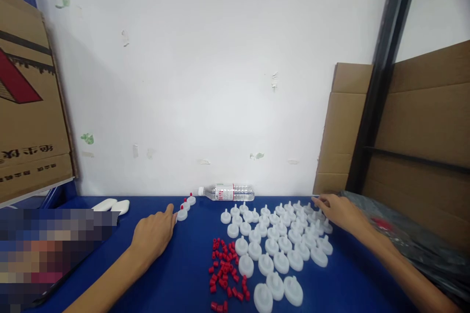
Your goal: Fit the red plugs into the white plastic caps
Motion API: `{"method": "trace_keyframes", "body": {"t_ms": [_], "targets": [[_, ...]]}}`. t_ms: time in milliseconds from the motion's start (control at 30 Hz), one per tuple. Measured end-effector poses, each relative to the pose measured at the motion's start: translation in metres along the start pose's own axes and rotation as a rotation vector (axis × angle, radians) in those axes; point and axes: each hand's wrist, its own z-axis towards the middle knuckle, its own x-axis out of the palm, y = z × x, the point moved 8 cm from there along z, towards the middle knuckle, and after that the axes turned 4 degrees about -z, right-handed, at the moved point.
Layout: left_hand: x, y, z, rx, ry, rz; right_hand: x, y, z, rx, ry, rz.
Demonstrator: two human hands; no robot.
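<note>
My left hand (154, 232) is low over the table, its fingers curled together at the near end of a short row of white spouted caps with red tips. Its fingertips meet the edge of the nearest red-tipped cap (181, 213). On the far right, my right hand (334, 208) reaches over the back corner of a large group of white spouted caps (281, 261), fingers extended and apart. These caps stand spout up, without red tips. Many small red tips (223, 269) lie loose in a pile left of the group, between my hands.
A clear water bottle (235, 192) lies on its side against the wall. The blue table (183, 274) holds white rounded objects (110, 205) and a blurred patch at left. Cardboard (33, 107) stands on both sides. Black plastic sheeting (411, 244) lies under my right forearm.
</note>
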Motion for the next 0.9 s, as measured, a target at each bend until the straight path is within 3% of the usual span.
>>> {"method": "trace_keyframes", "body": {"t_ms": [367,567,700,800,900], "targets": [[0.002,-0.01,-0.002,0.074,-0.032,-0.028,-0.021,0.01,-0.011,0.018,-0.082,0.023],[-0.029,-0.026,-0.017,0.12,-0.151,-0.079,-0.045,0.026,-0.019,-0.06,-0.231,0.102],[-0.049,-0.052,-0.039,0.267,-0.251,-0.179,-0.069,0.058,-0.037,-0.235,-0.37,0.204],[-0.06,-0.083,-0.07,0.578,-0.403,-0.402,-0.084,0.096,-0.07,-0.406,-0.434,0.274],[-0.066,-0.11,-0.105,0.866,-0.56,-0.5,-0.101,0.154,-0.131,-0.871,-0.479,0.39]]}}
